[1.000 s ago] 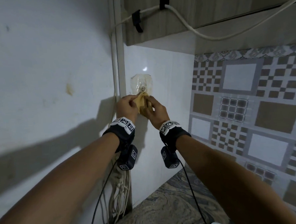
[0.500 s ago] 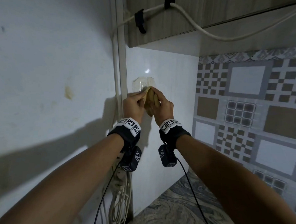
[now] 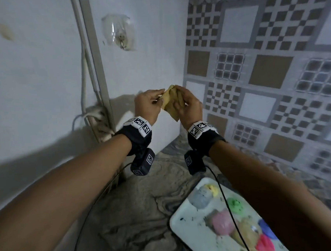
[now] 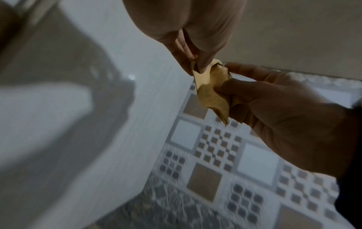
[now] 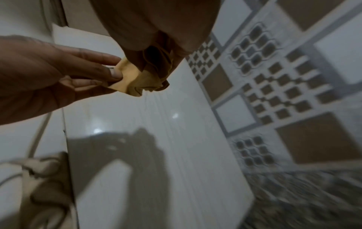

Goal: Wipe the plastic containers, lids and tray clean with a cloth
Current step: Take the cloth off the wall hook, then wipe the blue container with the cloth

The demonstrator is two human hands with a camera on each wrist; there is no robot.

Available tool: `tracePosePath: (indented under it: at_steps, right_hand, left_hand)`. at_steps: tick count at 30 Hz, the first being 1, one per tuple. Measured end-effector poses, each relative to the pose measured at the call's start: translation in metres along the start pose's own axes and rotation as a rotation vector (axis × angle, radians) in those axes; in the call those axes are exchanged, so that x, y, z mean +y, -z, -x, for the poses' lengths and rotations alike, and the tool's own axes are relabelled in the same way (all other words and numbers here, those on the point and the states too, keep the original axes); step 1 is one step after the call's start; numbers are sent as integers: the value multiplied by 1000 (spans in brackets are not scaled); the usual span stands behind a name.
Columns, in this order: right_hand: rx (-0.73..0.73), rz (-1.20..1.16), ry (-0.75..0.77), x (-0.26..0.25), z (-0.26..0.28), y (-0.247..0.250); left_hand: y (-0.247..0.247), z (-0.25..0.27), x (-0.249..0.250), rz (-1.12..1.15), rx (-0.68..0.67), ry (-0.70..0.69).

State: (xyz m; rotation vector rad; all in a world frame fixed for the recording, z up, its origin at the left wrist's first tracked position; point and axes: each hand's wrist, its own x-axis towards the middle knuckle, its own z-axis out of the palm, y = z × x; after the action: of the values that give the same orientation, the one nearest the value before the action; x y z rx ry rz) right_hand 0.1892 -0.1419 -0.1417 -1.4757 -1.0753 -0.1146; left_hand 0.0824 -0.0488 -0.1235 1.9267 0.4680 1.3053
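A small yellow cloth (image 3: 170,102) hangs between both hands in mid-air in front of the white wall. My left hand (image 3: 150,105) pinches one edge of the cloth (image 4: 210,91) with thumb and fingertips. My right hand (image 3: 188,105) grips the bunched other side of the cloth (image 5: 137,79). Low at the right, a white tray (image 3: 185,220) lies on the counter. It carries several small coloured plastic containers and lids: a pink one (image 3: 222,223), a green one (image 3: 235,205) and a grey one (image 3: 200,197). My right forearm covers part of the tray.
A clear adhesive hook (image 3: 120,34) is stuck on the white wall above the hands. Cables and a conduit (image 3: 94,71) run down the corner at the left. Patterned tiles (image 3: 263,72) cover the right wall. The counter (image 3: 138,213) is marbled grey.
Both hands have come down and away from the wall hook with the cloth, which is off the hook. The head view has tilted down, and the tray with containers has come into sight.
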Motion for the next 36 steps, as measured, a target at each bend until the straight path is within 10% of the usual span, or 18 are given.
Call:
tracePosePath:
  at_steps: [11, 21, 36]
  right_hand:
    - [90, 434, -362, 61, 192, 76]
    - [333, 693, -625, 54, 299, 101]
    - [383, 691, -724, 42, 300, 70]
  left_hand:
    - [-81, 165, -67, 100, -591, 79]
    - [-134, 193, -136, -406, -1351, -177]
    - [-124, 193, -127, -74, -1162, -197]
